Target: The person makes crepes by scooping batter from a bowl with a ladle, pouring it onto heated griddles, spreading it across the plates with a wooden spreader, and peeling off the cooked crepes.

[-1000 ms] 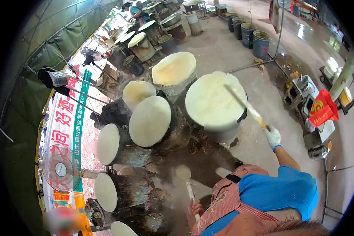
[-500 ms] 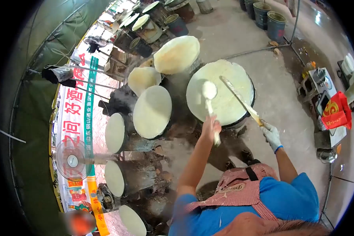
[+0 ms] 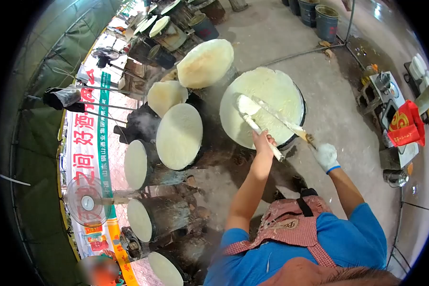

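A wide round griddle [image 3: 301, 125] carries a thin, pale sheet of batter [image 3: 240, 126]. Over it, my bare left hand [image 3: 263, 141] is closed round the thick handle of a batter-coated scoop [image 3: 249, 105]. My right hand [image 3: 326, 157], in a white glove, grips the end of a long wooden scraper [image 3: 283, 121]. The scraper's blade lies across the batter, and its tip is beside the scoop's head. Whether the two tools touch, I cannot tell. The gloved fingers are partly hidden.
Left of the griddle stand more round griddles with pale sheets [image 3: 179, 137], and steam rises there. A fan [image 3: 87, 203] is at the far left. On the right, a low table [image 3: 407, 155] bears a red bag [image 3: 406, 125]. Buckets [image 3: 327, 24] line the back.
The scoop's head has shifted slightly left and its handle now slants towards the right. The scraper has moved down and left, its tip now beside the scoop. The view has shifted slightly.
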Tool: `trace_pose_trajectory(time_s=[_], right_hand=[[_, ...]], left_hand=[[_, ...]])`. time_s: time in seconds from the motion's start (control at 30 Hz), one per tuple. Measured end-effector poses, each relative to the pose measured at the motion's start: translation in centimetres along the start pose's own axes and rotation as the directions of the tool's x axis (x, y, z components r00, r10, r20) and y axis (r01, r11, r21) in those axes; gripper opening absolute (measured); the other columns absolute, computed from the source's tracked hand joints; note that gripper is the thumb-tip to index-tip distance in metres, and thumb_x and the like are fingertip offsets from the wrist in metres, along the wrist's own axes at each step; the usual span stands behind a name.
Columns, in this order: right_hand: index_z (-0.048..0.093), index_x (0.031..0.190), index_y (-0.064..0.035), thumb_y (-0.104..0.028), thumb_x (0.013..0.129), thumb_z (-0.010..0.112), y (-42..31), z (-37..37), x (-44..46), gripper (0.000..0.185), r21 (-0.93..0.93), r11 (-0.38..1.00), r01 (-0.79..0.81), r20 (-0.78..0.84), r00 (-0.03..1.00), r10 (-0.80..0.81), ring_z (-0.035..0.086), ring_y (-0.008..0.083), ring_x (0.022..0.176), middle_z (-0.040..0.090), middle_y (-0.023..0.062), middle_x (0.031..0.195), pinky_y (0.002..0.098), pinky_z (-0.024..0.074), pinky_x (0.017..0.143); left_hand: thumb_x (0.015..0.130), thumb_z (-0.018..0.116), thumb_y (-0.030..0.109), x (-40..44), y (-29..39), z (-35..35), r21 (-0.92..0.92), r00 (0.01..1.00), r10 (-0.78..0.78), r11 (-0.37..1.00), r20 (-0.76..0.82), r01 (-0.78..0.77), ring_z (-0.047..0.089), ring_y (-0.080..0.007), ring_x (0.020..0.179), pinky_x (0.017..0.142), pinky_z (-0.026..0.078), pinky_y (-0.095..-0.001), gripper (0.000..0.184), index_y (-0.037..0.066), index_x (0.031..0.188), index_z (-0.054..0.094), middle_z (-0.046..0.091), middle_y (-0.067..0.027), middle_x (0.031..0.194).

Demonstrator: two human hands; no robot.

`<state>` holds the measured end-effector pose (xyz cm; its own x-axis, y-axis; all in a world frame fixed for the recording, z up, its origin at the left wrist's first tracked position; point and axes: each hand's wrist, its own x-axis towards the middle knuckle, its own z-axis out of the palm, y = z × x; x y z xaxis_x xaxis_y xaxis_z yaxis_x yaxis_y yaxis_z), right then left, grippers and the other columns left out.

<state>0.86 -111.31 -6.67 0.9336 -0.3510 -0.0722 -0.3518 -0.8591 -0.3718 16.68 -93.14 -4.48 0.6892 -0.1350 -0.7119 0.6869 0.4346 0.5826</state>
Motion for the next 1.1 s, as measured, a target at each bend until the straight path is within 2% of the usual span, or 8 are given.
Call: trace_pose_trajectory(time_s=[0.57,0.6,0.73,0.77,0.8,0.87,0.97,1.1], right_hand=[[0.066,0.107,-0.0165,-0.042,0.084,0.058,-0.3,3.7,-2.7,0.036,0.222,0.956,-0.191,0.199,0.969,0.147,0.063,0.0359,0.082,0.063,0.0208,0.087,0.0420,0.0481,0.069],[0.064,0.114,-0.0127,-0.035,0.085,0.059,-0.5,4.8,-3.5,0.037,0.286,0.954,-0.092,0.084,0.994,0.070,0.062,0.0307,0.060,0.063,0.0195,0.071,0.0393,0.0468,0.054],[0.069,0.101,-0.0022,-0.017,0.083,0.065,-1.3,1.3,-5.0,0.024,0.780,0.128,-0.613,0.603,0.790,0.113,0.038,0.0070,0.038,0.048,0.0009,0.054,0.0241,0.0252,0.034],[0.068,0.106,-0.0032,-0.016,0.083,0.064,-0.7,0.9,-5.5,0.026,0.771,0.153,-0.618,0.615,0.785,0.073,0.040,0.0083,0.039,0.049,0.0006,0.053,0.0254,0.0275,0.034],[0.068,0.107,-0.0041,-0.016,0.082,0.064,-0.9,0.4,-5.9,0.028,0.805,0.149,-0.574,0.575,0.817,0.044,0.041,0.0078,0.040,0.049,-0.0003,0.055,0.0252,0.0282,0.035],[0.067,0.112,-0.0084,-0.016,0.080,0.066,-1.8,-0.6,-6.0,0.033,0.825,0.178,-0.536,0.532,0.844,0.077,0.042,0.0065,0.042,0.052,-0.0015,0.059,0.0244,0.0314,0.036],[0.067,0.113,-0.0153,-0.025,0.081,0.066,-1.6,0.2,-3.2,0.034,0.813,0.361,-0.457,0.389,0.888,0.246,0.042,0.0060,0.044,0.054,-0.0022,0.062,0.0236,0.0344,0.038],[0.066,0.113,-0.0181,-0.036,0.082,0.063,-0.5,-1.3,-0.1,0.036,0.335,0.890,-0.309,0.307,0.929,0.207,0.055,0.0202,0.050,0.063,0.0067,0.069,0.0332,0.0439,0.048]], left_hand=[[0.089,0.050,0.011,-2.4,0.4,-2.4,-0.214,0.997,-0.055,0.975,0.051,0.065,0.030,-0.0096,0.046,0.039,0.026,-0.0245,0.016,0.018,0.101,0.042,0.033,0.0011,0.067],[0.089,0.050,0.011,-2.0,0.4,-2.9,-0.222,0.996,-0.057,0.972,0.070,0.072,0.030,-0.0096,0.046,0.039,0.025,-0.0245,0.010,0.015,0.094,0.042,0.032,0.0013,0.066],[0.091,0.054,0.028,-4.8,2.1,-8.9,-0.213,0.904,-0.117,0.952,0.411,0.220,0.031,-0.0078,0.044,0.035,0.025,-0.0230,0.032,0.012,0.068,0.037,0.030,0.0037,0.056],[0.092,0.053,0.037,-4.7,1.6,-12.8,-0.199,0.757,-0.077,0.943,0.649,0.266,0.031,-0.0076,0.042,0.034,0.025,-0.0233,0.038,0.013,0.067,0.038,0.031,0.0045,0.054],[0.092,0.051,0.044,-4.4,0.9,-15.6,-0.198,0.468,-0.308,0.621,0.828,0.758,0.029,-0.0088,0.038,0.035,0.027,-0.0241,0.043,0.012,0.066,0.039,0.030,0.0043,0.050],[0.093,0.045,0.051,-9.5,-0.3,-17.3,-0.253,0.616,-0.344,0.691,0.708,0.677,0.028,-0.0120,0.036,0.037,0.031,-0.0255,0.049,0.010,0.067,0.040,0.031,0.0026,0.046],[0.094,0.041,0.054,-14.1,1.3,-17.7,-0.436,0.552,-0.372,0.353,0.746,0.828,0.033,-0.0123,0.036,0.037,0.032,-0.0255,0.052,0.010,0.066,0.040,0.033,0.0021,0.046],[0.095,0.036,0.054,-16.0,-1.0,-21.3,-0.235,0.383,-0.097,0.645,0.919,0.727,0.038,-0.0123,0.036,0.037,0.034,-0.0250,0.053,0.010,0.065,0.040,0.038,0.0009,0.047]])
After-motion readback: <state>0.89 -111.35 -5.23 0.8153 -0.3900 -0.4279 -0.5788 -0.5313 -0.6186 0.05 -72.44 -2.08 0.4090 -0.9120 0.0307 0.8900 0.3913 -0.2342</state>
